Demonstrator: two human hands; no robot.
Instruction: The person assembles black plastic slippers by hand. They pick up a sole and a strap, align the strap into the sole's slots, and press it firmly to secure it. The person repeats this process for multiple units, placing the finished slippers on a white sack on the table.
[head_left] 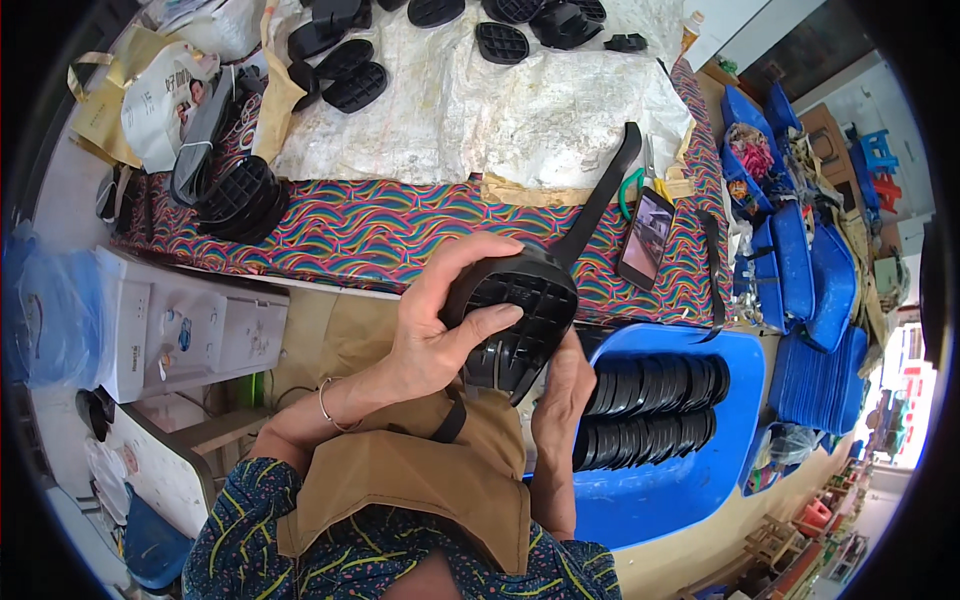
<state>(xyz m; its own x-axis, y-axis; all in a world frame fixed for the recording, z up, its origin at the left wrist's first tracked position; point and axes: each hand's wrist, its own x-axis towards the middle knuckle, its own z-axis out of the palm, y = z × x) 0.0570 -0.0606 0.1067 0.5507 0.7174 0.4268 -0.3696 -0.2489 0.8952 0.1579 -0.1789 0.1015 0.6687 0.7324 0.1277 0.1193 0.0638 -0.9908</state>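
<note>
A black moulded piece with a gridded hollow face, like a shoe heel, is held tilted over my lap. My left hand is closed on it, with fingers over its far left edge and thumb pressed onto the grid. From the lower right, my right hand grips its near side; its fingers are mostly hidden behind the piece. A long black strip runs from the piece's far edge up and right across the table. Whether the strip is joined to it, I cannot tell.
A blue tub at my right holds rows of black strips or pieces. On the patterned tablecloth lie a phone, green-handled scissors and stacked black gridded pieces. More gridded pieces rest on white sheeting.
</note>
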